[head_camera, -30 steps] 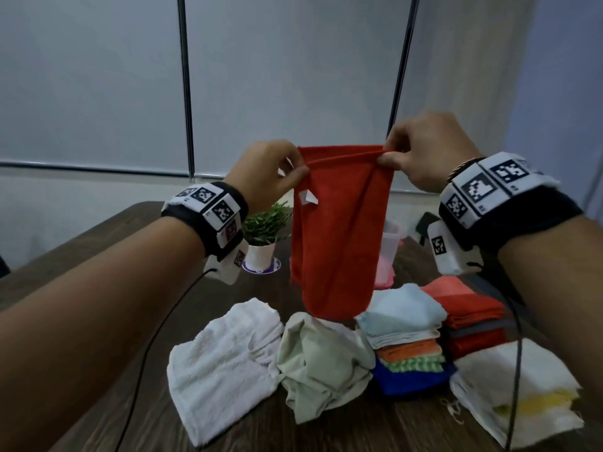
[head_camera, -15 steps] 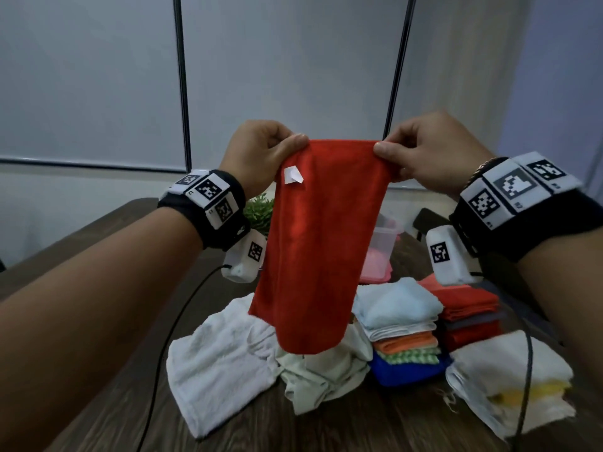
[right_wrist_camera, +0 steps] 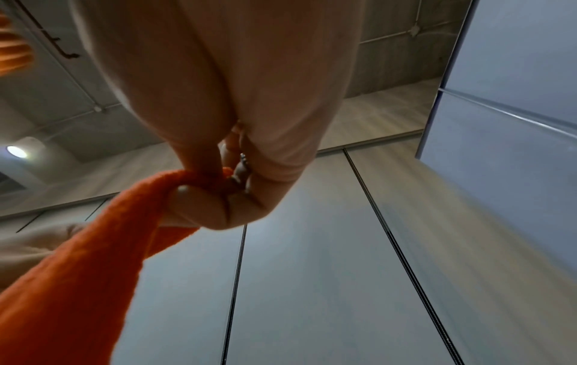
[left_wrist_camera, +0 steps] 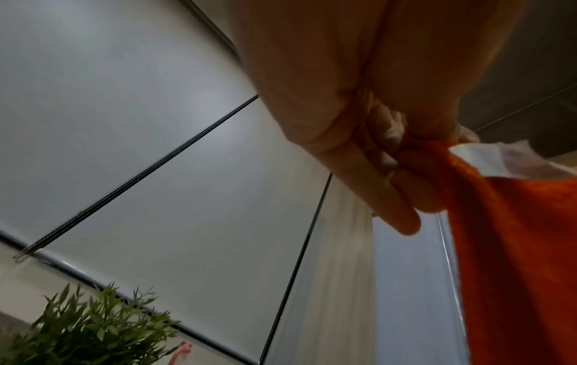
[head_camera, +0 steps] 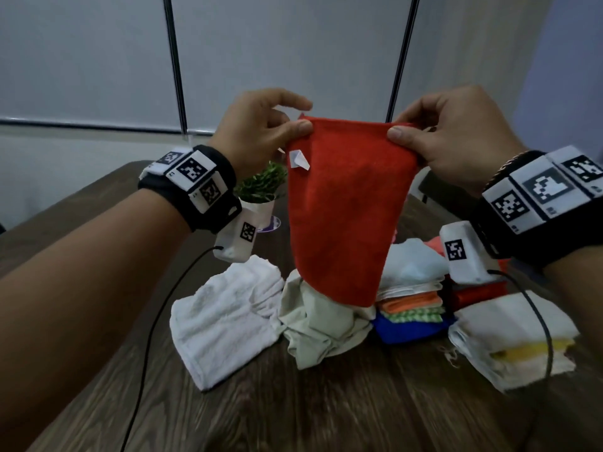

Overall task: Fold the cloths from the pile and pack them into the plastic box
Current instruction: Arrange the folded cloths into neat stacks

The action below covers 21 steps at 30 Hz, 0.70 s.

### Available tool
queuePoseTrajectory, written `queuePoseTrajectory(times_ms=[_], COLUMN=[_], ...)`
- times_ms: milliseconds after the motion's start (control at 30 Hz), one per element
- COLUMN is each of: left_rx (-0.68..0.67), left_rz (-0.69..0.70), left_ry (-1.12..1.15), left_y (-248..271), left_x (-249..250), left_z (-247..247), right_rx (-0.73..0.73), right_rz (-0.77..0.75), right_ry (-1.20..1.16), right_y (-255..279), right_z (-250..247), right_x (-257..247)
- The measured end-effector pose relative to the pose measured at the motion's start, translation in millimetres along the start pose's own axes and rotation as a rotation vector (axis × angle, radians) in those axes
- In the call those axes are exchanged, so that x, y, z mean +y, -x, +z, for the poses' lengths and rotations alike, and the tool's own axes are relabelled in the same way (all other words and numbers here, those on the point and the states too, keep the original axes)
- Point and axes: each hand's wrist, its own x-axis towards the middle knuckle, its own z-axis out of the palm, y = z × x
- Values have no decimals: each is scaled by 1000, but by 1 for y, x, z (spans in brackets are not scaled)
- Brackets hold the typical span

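The person holds a red cloth (head_camera: 346, 210) up in the air above the wooden surface (head_camera: 326, 409), its top edge stretched between the two hands and the rest hanging down to a narrower lower end. The left hand (head_camera: 261, 132) pinches the cloth's left top corner between thumb and curled fingers, with the index finger stretched out above the edge; a small white tag (head_camera: 298, 159) hangs just below that corner. The right hand (head_camera: 453, 138) pinches the right top corner between thumb and bent fingers, and the right wrist view shows the cloth bunched in that grip. Below the hanging cloth lies a crumpled pale green cloth (head_camera: 321, 331), touching a rumpled white cloth (head_camera: 225, 318) to its left. To the right stands a stack of folded cloths (head_camera: 412, 295) with a pale blue one on top and a dark blue one at the bottom, then a second stack with red folds (head_camera: 479, 293), and nearer the person a folded white and yellow pile (head_camera: 509, 344). A small potted plant (head_camera: 261, 194) stands behind the left wrist.
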Motion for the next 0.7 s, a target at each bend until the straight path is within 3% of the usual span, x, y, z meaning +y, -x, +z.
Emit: queuePoseTrajectory(times_ms=[167,233,333,433,567,700], left_rx=[-16,-38,-60,-69,-90,-176], left_rz=[-26,-33,-90,-147,-202,-225], left_ry=[-38,-167,-390,-433,-334,-193], left_y=[-3,-9,-13,-5,18,32], left_x=[-6,-19,-56,-96,-117,-119], left_z=[3,14,36,52,63,60], right_rx=[-44,-107,-190,-242,-263,-377], right_rz=[10,39,54,7,28,-16], right_ry=[3,53,206,368,368,363], right_y=[-5,-16,-32,-29,-8,8], right_z=[4,16,46,76,96,95], right_x=[9,21,49,77,100,103])
